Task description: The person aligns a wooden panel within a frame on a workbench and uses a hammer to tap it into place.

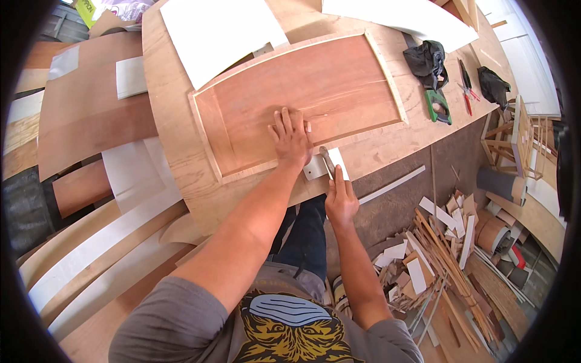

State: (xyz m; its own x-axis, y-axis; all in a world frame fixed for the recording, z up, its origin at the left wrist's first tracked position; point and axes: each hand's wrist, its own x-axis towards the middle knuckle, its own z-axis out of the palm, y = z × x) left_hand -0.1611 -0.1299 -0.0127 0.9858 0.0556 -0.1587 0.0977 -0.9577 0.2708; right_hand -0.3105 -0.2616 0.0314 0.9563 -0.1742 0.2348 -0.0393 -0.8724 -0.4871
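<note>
A framed reddish-brown wooden panel (266, 91) with pale edge strips lies on the plywood table (175, 121). My left hand (292, 140) rests on the panel near its front edge, fingers spread and laid flat. Just right of it, my right hand (341, 199) is closed round a slim hand tool (327, 160) with a dark, rounded metal end; its exact kind is unclear. The tool's end is close to the panel's front strip. Beside the tool are a white rectangular piece (338, 162) and a pale grey plate (314, 169) with a small hole, both at the table edge.
White sheets (224, 36) lie behind the panel. On the right are a green-handled saw (437, 107), red-handled pliers (468, 100) and black bags (426, 60). Wood offcuts (417, 275) heap on the floor; curved boards (109, 266) are stacked at left.
</note>
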